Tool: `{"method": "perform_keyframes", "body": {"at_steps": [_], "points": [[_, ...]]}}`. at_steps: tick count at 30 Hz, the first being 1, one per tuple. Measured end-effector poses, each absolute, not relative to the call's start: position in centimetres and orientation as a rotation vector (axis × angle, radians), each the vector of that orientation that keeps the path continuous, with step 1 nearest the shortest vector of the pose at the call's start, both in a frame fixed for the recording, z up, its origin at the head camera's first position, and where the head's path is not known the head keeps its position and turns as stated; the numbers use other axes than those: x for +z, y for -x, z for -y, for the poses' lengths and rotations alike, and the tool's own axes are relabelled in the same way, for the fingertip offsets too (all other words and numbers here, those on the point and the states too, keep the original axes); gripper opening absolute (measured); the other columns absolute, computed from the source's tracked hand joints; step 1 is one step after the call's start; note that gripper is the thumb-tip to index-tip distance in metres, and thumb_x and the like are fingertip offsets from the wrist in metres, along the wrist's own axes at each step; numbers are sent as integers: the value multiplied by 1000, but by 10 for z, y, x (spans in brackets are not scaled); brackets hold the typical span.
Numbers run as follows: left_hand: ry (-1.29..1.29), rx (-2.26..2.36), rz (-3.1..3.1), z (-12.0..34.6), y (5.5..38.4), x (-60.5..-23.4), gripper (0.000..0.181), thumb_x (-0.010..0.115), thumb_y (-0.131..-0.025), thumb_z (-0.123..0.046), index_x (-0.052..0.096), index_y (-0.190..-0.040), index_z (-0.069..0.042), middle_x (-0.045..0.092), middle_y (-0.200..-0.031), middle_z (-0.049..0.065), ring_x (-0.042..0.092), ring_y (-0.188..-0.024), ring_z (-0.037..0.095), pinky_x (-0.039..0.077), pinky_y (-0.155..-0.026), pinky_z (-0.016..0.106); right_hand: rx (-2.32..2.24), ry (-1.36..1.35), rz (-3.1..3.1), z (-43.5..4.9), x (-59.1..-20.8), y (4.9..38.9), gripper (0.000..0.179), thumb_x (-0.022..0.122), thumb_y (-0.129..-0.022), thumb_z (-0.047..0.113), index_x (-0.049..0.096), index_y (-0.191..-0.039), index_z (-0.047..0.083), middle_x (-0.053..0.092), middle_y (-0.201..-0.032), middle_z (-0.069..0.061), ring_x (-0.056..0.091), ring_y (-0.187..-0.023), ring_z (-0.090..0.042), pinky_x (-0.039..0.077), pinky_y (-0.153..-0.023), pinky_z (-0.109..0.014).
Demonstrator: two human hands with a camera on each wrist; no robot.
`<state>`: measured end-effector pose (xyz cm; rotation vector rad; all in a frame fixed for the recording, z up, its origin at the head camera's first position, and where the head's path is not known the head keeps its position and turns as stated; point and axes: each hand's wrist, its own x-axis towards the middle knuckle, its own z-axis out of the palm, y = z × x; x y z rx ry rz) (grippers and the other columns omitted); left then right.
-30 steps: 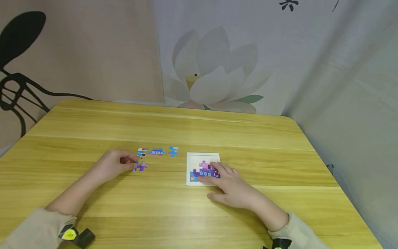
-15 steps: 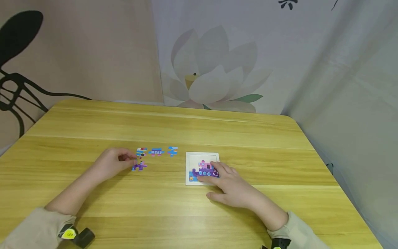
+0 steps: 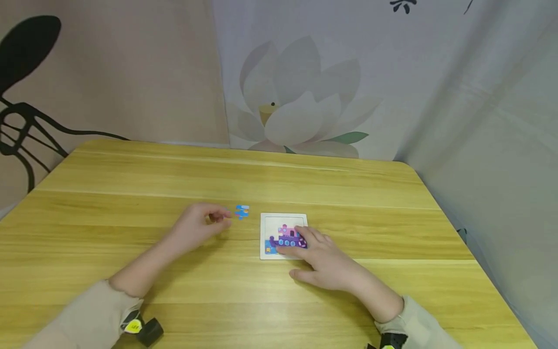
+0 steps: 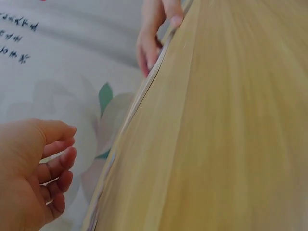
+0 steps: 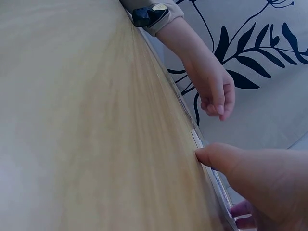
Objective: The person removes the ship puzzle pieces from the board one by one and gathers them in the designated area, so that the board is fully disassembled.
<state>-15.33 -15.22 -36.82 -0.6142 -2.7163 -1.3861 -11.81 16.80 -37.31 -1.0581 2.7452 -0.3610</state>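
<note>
The left hand (image 3: pixel 201 227) is relaxed, its fingers loosely curled, thumb and forefinger standing apart just above the table (image 3: pixel 244 300); a bluish speck beside its fingertips is too small to identify. The right hand (image 3: pixel 327 261) is spread, fingers extended across the right part of the puzzle board (image 3: pixel 271 224), thumb on the wood nearer the wearer. The pale yellow, plank-patterned tabletop extends beyond both hands to a fabric backdrop (image 3: pixel 392 87) bearing a grey-white lotus (image 3: pixel 301 97); to the far left of the left hand, black leaf-like shapes (image 3: pixel 30 53) show. The board, square and white-framed, carries a purple boat hull with round blue windows and a pink cabin, partly covered by the right fingers. Just right of the left fingertips lies a loose puzzle piece (image 3: pixel 241 212), mainly blue.
</note>
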Motion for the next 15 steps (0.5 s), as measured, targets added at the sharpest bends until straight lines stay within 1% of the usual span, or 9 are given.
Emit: {"method": "perform_keyframes", "body": {"at_steps": [2, 8, 11, 15], "points": [[653, -1405, 2711, 143, 155, -369, 13, 70, -87, -11, 73, -97, -4, 61, -79, -3, 54, -77, 18, 46, -63, 30, -358, 1053, -2746, -168, -373, 118, 51, 54, -94, 49, 42, -142, 44, 19, -155, -16, 17, -140, -37, 18, -106, -61], [701, -1408, 2716, 118, 158, -371, 15, 72, -85, -12, 73, -98, -6, 62, -81, -5, 55, -79, 16, 47, -67, 33, -347, 1056, -2753, -168, -374, 119, 51, 54, -94, 50, 41, -142, 45, 20, -155, -15, 18, -140, -38, 19, -106, -61], [735, -1402, 2720, 106, 160, -374, 16, 73, -84, -11, 73, -99, -6, 63, -83, -6, 56, -80, 15, 48, -70, 33, -345, 1062, -2751, -168, -374, 119, 51, 53, -94, 50, 40, -142, 45, 19, -155, -16, 18, -140, -38, 19, -106, -61], [793, -1427, 2726, 92, 164, -378, 18, 73, -84, -12, 72, -101, -5, 63, -84, -6, 56, -79, 14, 49, -71, 32, -342, 1067, -2752, -168, -374, 119, 51, 53, -94, 50, 40, -143, 45, 19, -155, -16, 18, -140, -39, 19, -105, -62]]}}
